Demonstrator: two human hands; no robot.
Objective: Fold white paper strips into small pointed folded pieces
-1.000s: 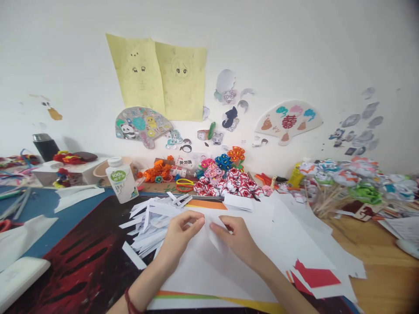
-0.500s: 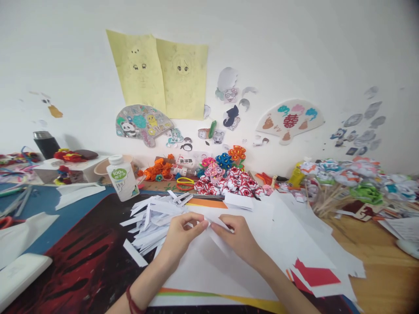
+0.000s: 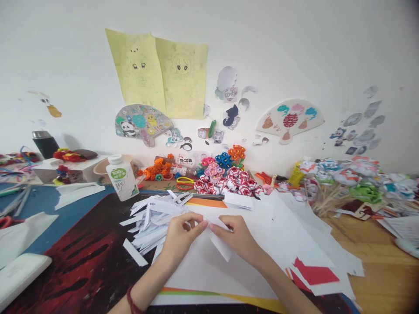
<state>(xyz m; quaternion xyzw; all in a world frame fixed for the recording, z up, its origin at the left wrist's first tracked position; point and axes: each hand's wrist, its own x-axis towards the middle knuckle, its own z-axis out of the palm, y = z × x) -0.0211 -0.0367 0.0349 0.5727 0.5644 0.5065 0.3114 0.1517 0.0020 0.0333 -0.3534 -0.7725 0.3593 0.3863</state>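
Between my two hands is a white paper strip (image 3: pixel 221 247), its lower end slanting down to the right over a large white sheet (image 3: pixel 196 272). My left hand (image 3: pixel 185 229) pinches the strip's upper end between thumb and fingers. Close beside it, my right hand (image 3: pixel 236 233) grips the same strip, its thumb near the left thumb. Whether the paper is creased under the fingertips is hidden. Just left of my left hand lies a heap of white paper strips (image 3: pixel 153 226).
A white bottle (image 3: pixel 122 179) stands behind the heap. Red-and-white paper flowers (image 3: pixel 235 182) lie along the wall. Red paper scraps (image 3: pixel 316 274) rest on the sheets at right, with stick flowers (image 3: pixel 347 176) beyond. A white case (image 3: pixel 22 279) sits front left.
The strip's lower end shows more clearly and hangs slightly differently below my right hand. My hands hold almost the same place.
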